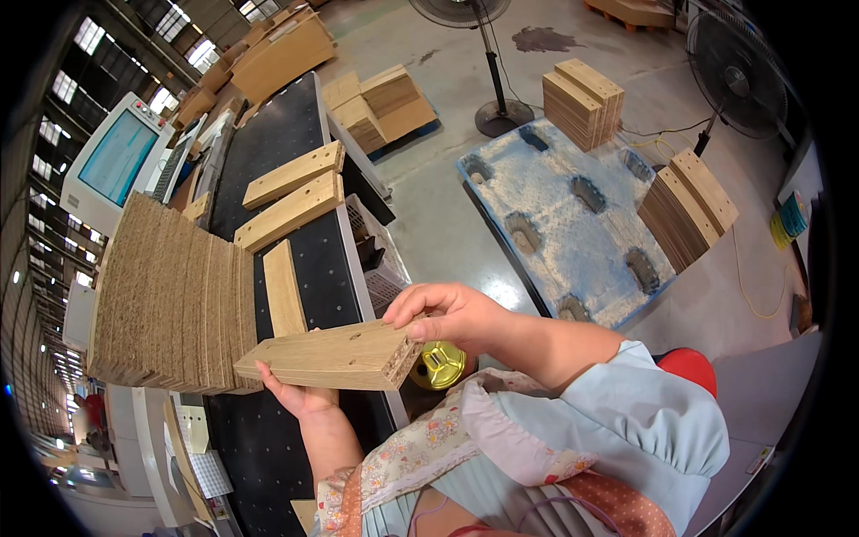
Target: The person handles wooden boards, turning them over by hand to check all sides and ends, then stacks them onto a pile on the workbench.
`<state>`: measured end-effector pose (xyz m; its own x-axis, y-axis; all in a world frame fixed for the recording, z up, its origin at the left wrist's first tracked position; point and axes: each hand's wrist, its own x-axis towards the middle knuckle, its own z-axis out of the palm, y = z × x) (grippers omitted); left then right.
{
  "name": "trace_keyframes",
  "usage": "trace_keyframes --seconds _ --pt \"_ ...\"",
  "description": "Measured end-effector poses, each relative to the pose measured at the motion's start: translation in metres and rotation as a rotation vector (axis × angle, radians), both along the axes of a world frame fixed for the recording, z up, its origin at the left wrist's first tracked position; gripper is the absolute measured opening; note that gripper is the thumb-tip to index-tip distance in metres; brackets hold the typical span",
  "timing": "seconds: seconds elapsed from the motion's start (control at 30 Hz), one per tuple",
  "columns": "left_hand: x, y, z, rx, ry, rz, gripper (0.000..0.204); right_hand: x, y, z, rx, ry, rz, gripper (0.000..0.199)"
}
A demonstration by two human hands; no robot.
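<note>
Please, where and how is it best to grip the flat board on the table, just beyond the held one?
Probably by the far end of this flat board, across its long edges, from above and the right: the held board hides its near end, and the stack stands close on its left.

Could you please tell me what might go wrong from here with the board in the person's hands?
The board could splinter into the right hand, whose thumb is by its rough end.
Its other end appears close to the tall stack, so a swing that way might knock it.
The left hand supports it near the lower edge; the board could tip if the right hand slipped.
</note>
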<state>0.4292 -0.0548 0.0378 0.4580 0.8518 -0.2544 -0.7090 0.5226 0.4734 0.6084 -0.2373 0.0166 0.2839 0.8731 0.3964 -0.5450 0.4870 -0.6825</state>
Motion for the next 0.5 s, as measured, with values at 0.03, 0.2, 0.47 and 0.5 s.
trace_keyframes --seconds 0.03,0.2,0.47,0.5 --pt "-0.001 -0.001 -0.001 0.012 0.016 0.01 0.065 0.001 0.0 -0.001 -0.019 0.003 0.02 0.021" --pt "-0.003 0.002 -0.006 -0.013 -0.059 -0.036 0.066 0.007 -0.002 -0.012 -0.082 0.03 0.091 0.027" --pt "0.016 -0.027 -0.036 0.653 0.25 -0.115 0.07 0.053 -0.024 -0.007 -0.291 -0.22 -0.465 0.017" --pt "0.019 -0.032 -0.037 0.766 0.298 -0.149 0.068 0.052 -0.021 0.0 -0.241 -0.284 -0.503 0.015"
